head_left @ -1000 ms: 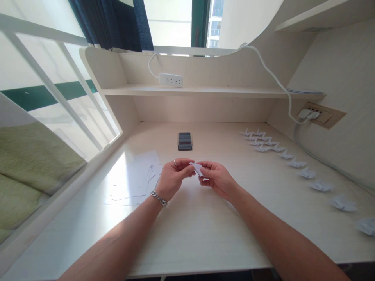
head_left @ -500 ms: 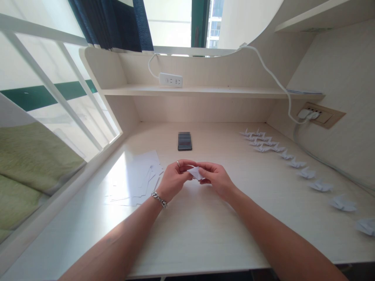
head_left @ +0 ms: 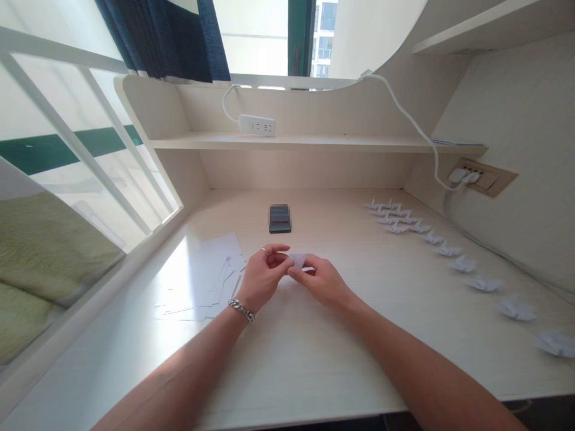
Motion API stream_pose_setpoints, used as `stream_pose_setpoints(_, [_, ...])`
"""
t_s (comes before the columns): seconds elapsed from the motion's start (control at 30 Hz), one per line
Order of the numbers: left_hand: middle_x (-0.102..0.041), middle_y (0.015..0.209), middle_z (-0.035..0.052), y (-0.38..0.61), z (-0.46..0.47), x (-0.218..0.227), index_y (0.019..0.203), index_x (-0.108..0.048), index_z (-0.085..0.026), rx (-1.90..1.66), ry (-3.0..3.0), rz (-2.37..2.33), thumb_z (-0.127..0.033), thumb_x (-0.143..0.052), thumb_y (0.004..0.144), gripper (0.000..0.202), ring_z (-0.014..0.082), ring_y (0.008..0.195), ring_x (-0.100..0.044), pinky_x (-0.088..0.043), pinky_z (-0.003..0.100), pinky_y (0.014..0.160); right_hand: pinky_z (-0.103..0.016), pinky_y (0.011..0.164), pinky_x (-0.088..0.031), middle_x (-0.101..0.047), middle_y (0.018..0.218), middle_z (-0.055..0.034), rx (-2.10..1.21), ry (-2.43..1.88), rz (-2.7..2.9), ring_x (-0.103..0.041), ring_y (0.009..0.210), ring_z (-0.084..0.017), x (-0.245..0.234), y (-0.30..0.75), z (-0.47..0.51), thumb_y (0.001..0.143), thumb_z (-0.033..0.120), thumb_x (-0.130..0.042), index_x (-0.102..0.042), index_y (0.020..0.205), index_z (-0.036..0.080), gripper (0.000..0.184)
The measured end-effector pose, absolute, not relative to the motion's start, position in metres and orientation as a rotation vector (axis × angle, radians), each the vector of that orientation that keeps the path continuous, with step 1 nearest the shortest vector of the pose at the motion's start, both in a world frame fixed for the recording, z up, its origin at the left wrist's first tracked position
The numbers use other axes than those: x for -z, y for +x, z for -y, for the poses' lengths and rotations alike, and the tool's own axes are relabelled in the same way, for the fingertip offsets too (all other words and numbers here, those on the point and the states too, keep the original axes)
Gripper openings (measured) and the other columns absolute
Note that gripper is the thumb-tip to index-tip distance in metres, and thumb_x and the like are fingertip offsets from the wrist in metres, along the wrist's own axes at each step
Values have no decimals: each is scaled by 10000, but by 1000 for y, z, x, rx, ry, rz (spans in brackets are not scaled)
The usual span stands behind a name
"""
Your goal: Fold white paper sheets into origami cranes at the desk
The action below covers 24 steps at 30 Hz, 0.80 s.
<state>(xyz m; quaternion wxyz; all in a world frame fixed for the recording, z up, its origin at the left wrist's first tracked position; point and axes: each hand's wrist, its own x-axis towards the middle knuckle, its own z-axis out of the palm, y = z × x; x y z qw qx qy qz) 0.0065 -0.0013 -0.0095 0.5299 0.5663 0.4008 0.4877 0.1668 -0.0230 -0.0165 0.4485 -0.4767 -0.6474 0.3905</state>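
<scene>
Between both sets of fingertips, just above the desk (head_left: 314, 359), a small folded paper piece (head_left: 299, 258) was pinched. The left hand (head_left: 259, 280) closed on its left edge and the right hand (head_left: 322, 281) on its right side. Thin, white and sharply creased, it looked easy to tear or mis-crease under too hard a squeeze, and light enough to slip from so small a hold. Loose flat paper sheets (head_left: 197, 278) lay fanned just left of the hands, glaring in sunlight. A dark, slab-shaped phone (head_left: 280, 218) lay beyond. Pointed paper cranes (head_left: 462, 264) curved in a row along the right, on pale matte wood grain.
</scene>
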Motion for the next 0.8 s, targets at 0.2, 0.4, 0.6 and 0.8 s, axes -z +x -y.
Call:
stream_pose_setpoints(0.2, [-711, 790, 50, 9, 3, 10, 1026, -606, -128, -1098, 1422, -967, -310, -781, 712, 403, 165, 765, -673, -527, 314, 764, -309, 728, -470, -736, 818, -64, -900, -1211, 1485, -642, 771, -196, 20, 169, 19, 860, 400, -581, -730, 828, 154, 289])
stream_pose_setpoints(0.4, [-701, 746, 52, 9, 3, 8, 1021, -597, -126, -1020, 1479, -1032, -335, -754, 730, 391, 164, 707, -655, -515, 307, 703, -299, 694, -470, -729, 794, -72, -847, -1220, 1448, -636, 738, -187, 20, 167, 20, 841, 352, -594, -714, 804, 150, 238])
stream_pose_setpoints(0.6, [-659, 670, 30, 7, 2, 7, 930, -628, -128, -920, 1598, -1126, -370, -721, 735, 325, 147, 631, -595, -444, 266, 599, -313, 738, -474, -735, 843, -68, -822, -1240, 1501, -643, 791, -196, 23, 168, 19, 849, 334, -585, -722, 857, 170, 214])
stream_pose_setpoints(0.8, [-634, 672, 19, 5, 2, 4, 815, -653, -151, -891, 1692, -1196, -431, -673, 760, 286, 139, 608, -545, -402, 256, 565, -311, 721, -466, -715, 811, -54, -831, -1253, 1545, -622, 766, -189, 23, 170, 18, 847, 315, -582, -701, 834, 175, 184])
